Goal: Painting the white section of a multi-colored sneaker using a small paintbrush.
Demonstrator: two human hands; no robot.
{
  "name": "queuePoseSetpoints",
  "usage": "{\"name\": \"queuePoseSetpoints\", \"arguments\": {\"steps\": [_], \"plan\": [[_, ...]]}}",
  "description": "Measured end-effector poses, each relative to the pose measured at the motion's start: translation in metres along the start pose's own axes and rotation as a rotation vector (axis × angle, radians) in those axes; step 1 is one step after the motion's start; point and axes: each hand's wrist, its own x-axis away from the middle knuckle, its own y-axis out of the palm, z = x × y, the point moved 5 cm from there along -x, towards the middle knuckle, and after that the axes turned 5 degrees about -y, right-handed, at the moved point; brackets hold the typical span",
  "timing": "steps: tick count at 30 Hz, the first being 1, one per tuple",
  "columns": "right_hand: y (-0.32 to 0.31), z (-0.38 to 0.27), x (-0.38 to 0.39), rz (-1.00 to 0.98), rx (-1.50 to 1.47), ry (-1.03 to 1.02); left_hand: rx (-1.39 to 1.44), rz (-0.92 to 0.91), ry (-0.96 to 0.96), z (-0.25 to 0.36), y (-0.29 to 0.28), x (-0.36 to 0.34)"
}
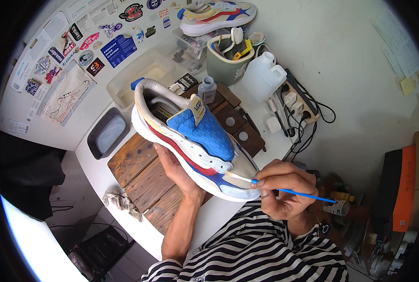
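My left hand (177,170) grips a sneaker (202,134) from below, its fingers mostly hidden under the sole. The shoe has a blue tongue, a red and dark blue side, cream toe mesh and a white sole; it has no laces, and its toe points toward the lower right. Between the thumb and fingers of my right hand (287,187) is a slim paintbrush (296,192) with a blue handle. Its pale bristles meet the shoe at the edge between the white eyelet strip and the toe mesh.
Beneath the shoe lies a wooden board (143,176) on a white table, with a crumpled rag (123,202) at its left. Behind are a grey tray (108,133), a clear tub (117,89), a small bottle (207,90), a white jug (263,77), a green bucket (226,68), a power strip (299,96) and a second sneaker (219,18).
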Motion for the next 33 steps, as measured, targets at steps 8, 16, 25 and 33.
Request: {"name": "queuePoseSetpoints", "arguments": {"steps": [8, 16, 25, 33], "plan": [[-0.005, 0.003, 0.004, 0.029, -0.001, 0.031, 0.037, 0.006, 0.001, -0.002, -0.004, -0.002], [-0.003, 0.004, 0.007, 0.023, 0.036, -0.021, 0.02, 0.027, 0.007, -0.001, -0.004, 0.0], [0.012, -0.016, 0.015, 0.07, 0.253, -0.194, 0.054, 0.04, 0.06, 0.002, -0.004, 0.001], [0.017, -0.015, 0.019, 0.077, 0.279, -0.183, 0.07, 0.051, 0.066, 0.004, 0.001, 0.004]]}}
